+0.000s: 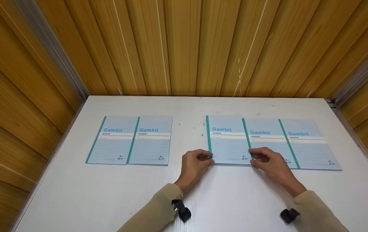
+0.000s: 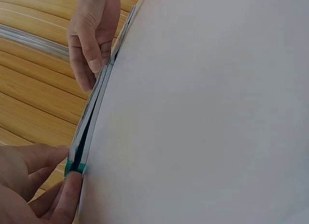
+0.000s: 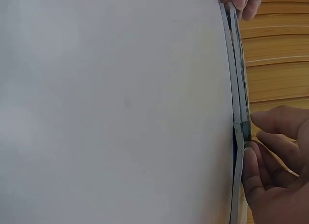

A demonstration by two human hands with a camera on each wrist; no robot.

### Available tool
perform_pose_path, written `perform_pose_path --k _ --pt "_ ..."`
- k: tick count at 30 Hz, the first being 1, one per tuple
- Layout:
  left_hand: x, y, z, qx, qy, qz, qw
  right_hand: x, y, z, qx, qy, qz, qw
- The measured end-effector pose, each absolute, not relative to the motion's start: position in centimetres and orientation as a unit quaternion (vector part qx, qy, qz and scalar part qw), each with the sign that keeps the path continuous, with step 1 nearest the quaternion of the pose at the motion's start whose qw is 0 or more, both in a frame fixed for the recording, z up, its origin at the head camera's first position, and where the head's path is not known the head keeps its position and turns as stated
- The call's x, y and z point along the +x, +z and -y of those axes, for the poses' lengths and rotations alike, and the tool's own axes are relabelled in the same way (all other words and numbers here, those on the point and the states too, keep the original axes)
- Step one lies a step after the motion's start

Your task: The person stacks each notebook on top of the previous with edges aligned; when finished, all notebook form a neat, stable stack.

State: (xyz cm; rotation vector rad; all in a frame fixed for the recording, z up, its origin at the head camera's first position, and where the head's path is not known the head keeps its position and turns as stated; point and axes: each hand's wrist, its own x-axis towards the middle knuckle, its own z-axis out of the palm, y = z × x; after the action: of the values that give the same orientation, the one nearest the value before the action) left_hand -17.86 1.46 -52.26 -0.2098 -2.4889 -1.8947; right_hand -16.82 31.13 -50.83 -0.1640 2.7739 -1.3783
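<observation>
Two notebooks lie one on top of the other in front of me; the upper notebook (image 1: 229,145) has a pale blue cover, "Gambit" lettering and a green spine. At its lower left corner, my left hand (image 1: 194,166) holds the spine edge between thumb and fingers. My right hand (image 1: 276,166) holds the lower right corner with thumb and index finger, overlapping the middle notebook (image 1: 264,133) beside it. In the left wrist view, a narrow gap shows between the stacked notebooks (image 2: 91,113). The right wrist view shows the fingertips (image 3: 251,159) right at the notebook edges.
Further right lies another notebook (image 1: 313,151), its spine along the middle one. Two more, a left notebook (image 1: 111,146) and its neighbour (image 1: 150,145), lie side by side on the white table (image 1: 84,199). Wood-patterned panels (image 1: 184,48) stand behind and at both sides.
</observation>
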Motion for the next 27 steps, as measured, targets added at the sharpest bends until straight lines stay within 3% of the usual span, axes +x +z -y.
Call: perform_pose_path --k 14,27 --pt "-17.41 -52.02 -1.73 0.035 -0.705 0.706 -0.055 -16.68 -51.26 -31.31 -0.053 -0.447 -0.893 0.017" --pt "-17.61 -51.58 -2.17 0.044 -0.708 0.701 -0.077 -16.36 -51.34 -31.14 -0.047 -0.453 -0.89 0.024"
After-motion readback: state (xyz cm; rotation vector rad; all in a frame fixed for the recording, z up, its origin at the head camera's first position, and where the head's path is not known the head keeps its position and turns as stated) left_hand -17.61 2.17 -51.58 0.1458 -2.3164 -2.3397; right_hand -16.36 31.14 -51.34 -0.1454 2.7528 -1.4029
